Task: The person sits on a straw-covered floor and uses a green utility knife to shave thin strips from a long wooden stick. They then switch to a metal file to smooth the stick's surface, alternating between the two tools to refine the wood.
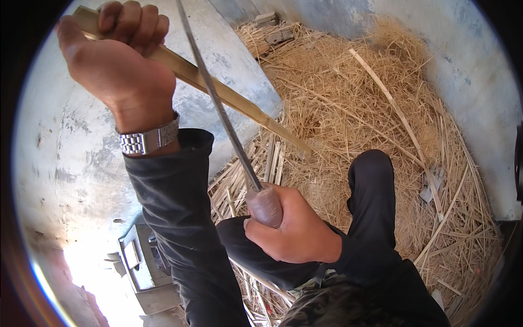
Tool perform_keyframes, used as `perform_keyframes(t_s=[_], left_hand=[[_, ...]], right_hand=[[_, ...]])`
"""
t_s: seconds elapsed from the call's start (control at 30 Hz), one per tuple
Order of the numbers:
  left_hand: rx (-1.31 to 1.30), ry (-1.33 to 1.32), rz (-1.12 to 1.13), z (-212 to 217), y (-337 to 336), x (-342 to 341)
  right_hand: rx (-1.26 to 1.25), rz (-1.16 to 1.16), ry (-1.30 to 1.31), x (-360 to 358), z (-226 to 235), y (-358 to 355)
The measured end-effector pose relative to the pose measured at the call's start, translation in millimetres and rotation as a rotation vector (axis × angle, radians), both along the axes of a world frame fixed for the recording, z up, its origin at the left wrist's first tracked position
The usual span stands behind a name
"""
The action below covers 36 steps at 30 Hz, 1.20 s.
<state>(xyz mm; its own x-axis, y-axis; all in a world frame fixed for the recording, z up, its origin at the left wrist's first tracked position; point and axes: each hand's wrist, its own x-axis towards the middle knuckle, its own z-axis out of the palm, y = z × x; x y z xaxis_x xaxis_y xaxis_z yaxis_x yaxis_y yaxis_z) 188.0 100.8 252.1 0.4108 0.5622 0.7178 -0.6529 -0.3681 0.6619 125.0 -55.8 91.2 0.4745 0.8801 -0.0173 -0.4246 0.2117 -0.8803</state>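
Note:
My left hand (122, 68), raised at the upper left with a metal watch on its wrist, is closed around a split bamboo strip (229, 98). The strip slants down to the right, its far end over the shavings. At the lower middle my right hand (297, 229) grips the thick brownish handle of a long-bladed knife (220, 111). The narrow dark blade points up and slightly left and crosses the strip in the picture. Whether blade and strip touch, I cannot tell. The blade's tip runs out of the upper edge.
Pale bamboo shavings (327, 103) heap along the walls. A long loose strip (389, 98) lies on them, and cut strips (272, 158) lie beside my bent knees (373, 174). A worn blue-white wall (474, 71) stands right; a cabinet-like box (144, 256) is at lower left.

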Motion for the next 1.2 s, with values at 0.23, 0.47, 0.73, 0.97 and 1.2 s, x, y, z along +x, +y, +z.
perform_keyframes(t_s=[0.23,0.47,0.73,0.97,1.2], left_hand=[[0.038,0.037,-0.075,1.0,4.7,1.1],[0.018,0.021,-0.037,-1.0,-5.3,3.2],[0.031,0.003,0.025,-2.4,-6.5,-0.5],[0.046,-0.029,0.042,-2.7,-1.1,3.8],[0.036,-0.022,0.046,-1.4,-3.3,6.6]], right_hand=[[-0.175,-0.089,0.070,-15.6,-69.8,0.3],[-0.255,0.098,0.312,-2.0,-43.3,-40.3],[-0.102,0.045,0.064,-16.9,-17.3,-37.2],[-0.075,-0.157,-0.056,-7.8,18.3,-61.7],[-0.282,-0.051,0.011,-35.8,-76.3,-48.7]])
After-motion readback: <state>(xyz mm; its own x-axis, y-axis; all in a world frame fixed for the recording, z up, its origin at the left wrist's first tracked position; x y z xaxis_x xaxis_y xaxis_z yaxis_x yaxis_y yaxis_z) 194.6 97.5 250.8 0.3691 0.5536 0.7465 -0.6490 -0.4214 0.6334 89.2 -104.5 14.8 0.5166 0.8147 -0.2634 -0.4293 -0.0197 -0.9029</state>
